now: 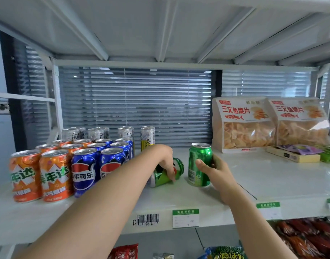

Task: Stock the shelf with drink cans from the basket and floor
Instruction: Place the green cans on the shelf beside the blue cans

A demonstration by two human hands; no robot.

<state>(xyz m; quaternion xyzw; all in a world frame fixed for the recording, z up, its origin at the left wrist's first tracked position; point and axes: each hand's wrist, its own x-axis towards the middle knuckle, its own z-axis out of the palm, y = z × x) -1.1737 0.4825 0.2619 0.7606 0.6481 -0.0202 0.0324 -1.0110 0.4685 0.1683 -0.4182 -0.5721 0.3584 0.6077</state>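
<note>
**Green cans in both hands at the shelf**

Green drink can stands upright on the white shelf, near the middle, with the right hand wrapped round its right side, thumb across the near face. Just left of it a second green can lies tipped on its side on the shelf board, one end pointing far-right; the left hand curls over it from above and grips it. The two green cans sit close together but apart.

Further left stand rows of upright cans: orange cans at the near left, blue cans beside them, and silver cans along the far edge, ending in a silver-and-yellow can. On the right, two snack bags stand upright at the back. A green-topped price label and a barcode sticker are on the shelf's front lip.
</note>
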